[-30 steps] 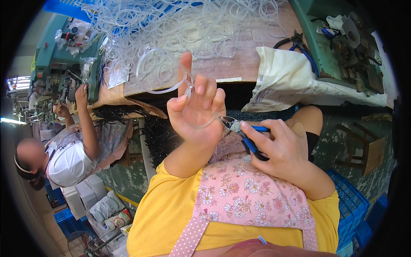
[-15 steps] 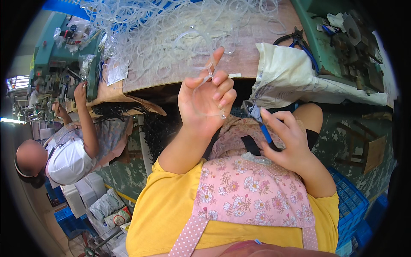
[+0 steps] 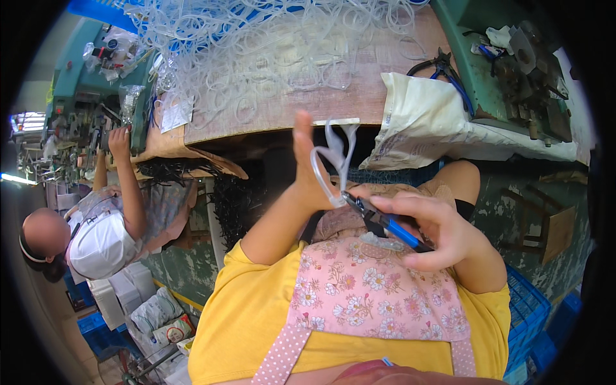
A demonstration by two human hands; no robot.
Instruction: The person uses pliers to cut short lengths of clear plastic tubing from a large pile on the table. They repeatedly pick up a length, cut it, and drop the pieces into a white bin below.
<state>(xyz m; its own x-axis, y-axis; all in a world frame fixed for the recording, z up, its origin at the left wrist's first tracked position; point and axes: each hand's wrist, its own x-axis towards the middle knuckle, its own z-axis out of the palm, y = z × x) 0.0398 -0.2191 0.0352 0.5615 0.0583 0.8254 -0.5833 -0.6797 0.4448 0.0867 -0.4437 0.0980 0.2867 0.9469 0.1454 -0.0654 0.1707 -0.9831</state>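
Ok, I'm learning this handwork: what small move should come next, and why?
Probably a gentle squeeze of the pliers, with the left hand keeping the clear loop steady. The right hand has the tip at the loop's lower end, and the left hand is just behind the loop. Whether the jaws already grip it, I can't tell.
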